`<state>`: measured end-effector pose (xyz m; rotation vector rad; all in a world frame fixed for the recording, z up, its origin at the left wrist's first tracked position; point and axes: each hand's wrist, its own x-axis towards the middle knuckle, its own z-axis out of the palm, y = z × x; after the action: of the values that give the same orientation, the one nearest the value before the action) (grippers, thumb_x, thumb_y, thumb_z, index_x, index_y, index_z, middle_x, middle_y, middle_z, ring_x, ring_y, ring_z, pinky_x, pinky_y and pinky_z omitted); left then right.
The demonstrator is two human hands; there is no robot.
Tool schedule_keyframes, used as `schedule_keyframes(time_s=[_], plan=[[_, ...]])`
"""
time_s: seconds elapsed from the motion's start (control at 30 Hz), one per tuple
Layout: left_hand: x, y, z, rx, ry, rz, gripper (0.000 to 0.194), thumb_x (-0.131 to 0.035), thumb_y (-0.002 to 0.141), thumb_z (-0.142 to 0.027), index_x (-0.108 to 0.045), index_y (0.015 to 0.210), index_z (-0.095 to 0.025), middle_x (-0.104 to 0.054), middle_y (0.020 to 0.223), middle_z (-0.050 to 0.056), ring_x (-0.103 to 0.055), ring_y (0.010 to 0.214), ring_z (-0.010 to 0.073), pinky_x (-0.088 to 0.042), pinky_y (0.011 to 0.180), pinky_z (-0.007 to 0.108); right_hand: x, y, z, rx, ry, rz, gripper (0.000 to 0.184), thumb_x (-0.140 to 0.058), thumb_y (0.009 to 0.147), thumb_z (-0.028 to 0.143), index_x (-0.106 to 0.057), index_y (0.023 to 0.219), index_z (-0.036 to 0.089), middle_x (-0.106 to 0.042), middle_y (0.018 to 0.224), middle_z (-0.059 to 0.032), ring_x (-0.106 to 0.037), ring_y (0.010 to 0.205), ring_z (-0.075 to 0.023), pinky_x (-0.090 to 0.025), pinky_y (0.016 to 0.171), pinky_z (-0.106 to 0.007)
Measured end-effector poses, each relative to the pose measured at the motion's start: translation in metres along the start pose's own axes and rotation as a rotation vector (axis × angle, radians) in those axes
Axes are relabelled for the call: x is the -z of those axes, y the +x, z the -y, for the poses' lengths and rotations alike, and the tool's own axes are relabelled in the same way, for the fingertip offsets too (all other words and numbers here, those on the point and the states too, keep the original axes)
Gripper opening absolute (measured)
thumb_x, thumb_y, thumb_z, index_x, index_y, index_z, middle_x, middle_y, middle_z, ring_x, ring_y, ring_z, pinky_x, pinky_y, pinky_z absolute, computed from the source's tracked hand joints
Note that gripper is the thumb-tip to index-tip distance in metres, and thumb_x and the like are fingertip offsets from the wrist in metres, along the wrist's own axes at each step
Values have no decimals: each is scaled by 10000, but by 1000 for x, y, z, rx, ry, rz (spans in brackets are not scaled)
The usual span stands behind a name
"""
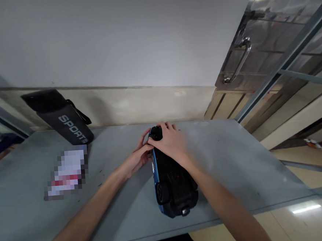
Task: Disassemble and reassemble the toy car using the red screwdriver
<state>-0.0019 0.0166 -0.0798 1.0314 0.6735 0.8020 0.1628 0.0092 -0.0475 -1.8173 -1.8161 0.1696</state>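
A toy car (177, 181) with a blue body lies upside down on the grey table, its black underside facing up. One wheel (162, 192) shows at its near left corner. My left hand (142, 153) is against the car's left side by the far end, fingers bent around the edge. Across the far end of the underside lies my right hand (172, 143), gripping the car with its thumb beside the far left wheel (155, 133). The two hands meet at that wheel, and my fingers partly cover it.
A black bottle marked SPORT (64, 116) stands at the back left against the wall. In front of it lies a blurred-out flat item (68, 171). The grey table (230, 167) has metal frame posts (271, 79) at its right, with a metal door handle (241, 61) beyond.
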Motion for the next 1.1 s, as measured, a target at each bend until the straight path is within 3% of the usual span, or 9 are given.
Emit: schedule_keyframes(time_s=[0.13, 0.33, 0.53, 0.73, 0.83, 0.9, 0.97, 1.1], plan=[[7, 4, 2, 18, 15, -22, 878, -751, 872, -264, -366, 1645, -423, -699, 1330, 30, -645, 939, 188, -556, 756, 281, 2, 3, 4, 15, -37, 8, 523, -662, 877, 533, -629, 1280, 200, -670, 1287, -154, -614, 1194, -368, -544, 841, -431], [11, 6, 10, 16, 2, -46, 837, -761, 874, -311, -398, 1621, -409, -679, 1369, 45, -640, 932, 191, -554, 713, 270, 2, 13, 2, 21, -80, 73, 562, -664, 866, 576, -686, 1275, 193, -674, 1288, -169, -632, 1174, -384, -550, 851, -455], [11, 7, 12, 7, 20, -52, 791, -770, 903, -352, -424, 1612, -414, -713, 1201, 30, -617, 848, 177, -524, 708, 266, 1, 13, 1, -1, -25, 102, 569, -653, 876, 557, -695, 1309, 191, -673, 1329, -166, -622, 1231, -400, -557, 893, -479], [13, 4, 6, 10, 25, -48, 762, -764, 889, -313, -466, 1577, -452, -609, 1461, 35, -624, 1096, 242, -550, 845, 335, 13, 7, -14, 26, 150, 141, 737, -560, 971, 670, -494, 1544, 211, -558, 1557, -154, -538, 1407, -393, -504, 1080, -510], [14, 2, 4, 8, 35, -34, 754, -751, 903, -299, -462, 1583, -448, -543, 1550, 29, -576, 1249, 274, -530, 920, 354, 27, -2, -46, 33, 141, 29, 553, -447, 1062, 559, -515, 1496, 224, -578, 1528, -140, -538, 1413, -354, -454, 1149, -512], [16, 2, 5, 13, 45, -19, 752, -743, 916, -305, -447, 1594, -439, -536, 1559, 37, -564, 1256, 276, -509, 893, 334, 32, -12, -72, -7, 39, -19, 404, -469, 1056, 458, -602, 1336, 199, -663, 1347, -157, -603, 1295, -346, -483, 1088, -508], [18, 3, 6, 13, 42, -6, 756, -742, 922, -314, -435, 1602, -432, -535, 1563, 47, -567, 1224, 271, -492, 867, 323, 33, -24, -94, -55, -83, 42, 276, -527, 1031, 419, -637, 1154, 197, -716, 1090, -133, -673, 1098, -333, -507, 1006, -502], [20, 4, 9, 25, 27, 1, 729, -738, 935, -316, -448, 1592, -444, -520, 1587, 32, -549, 1261, 268, -476, 941, 341, 23, -47, -110, -41, -106, 170, 96, -602, 992, 304, -576, 939, 228, -724, 928, -89, -704, 893, -283, -509, 802, -399]])
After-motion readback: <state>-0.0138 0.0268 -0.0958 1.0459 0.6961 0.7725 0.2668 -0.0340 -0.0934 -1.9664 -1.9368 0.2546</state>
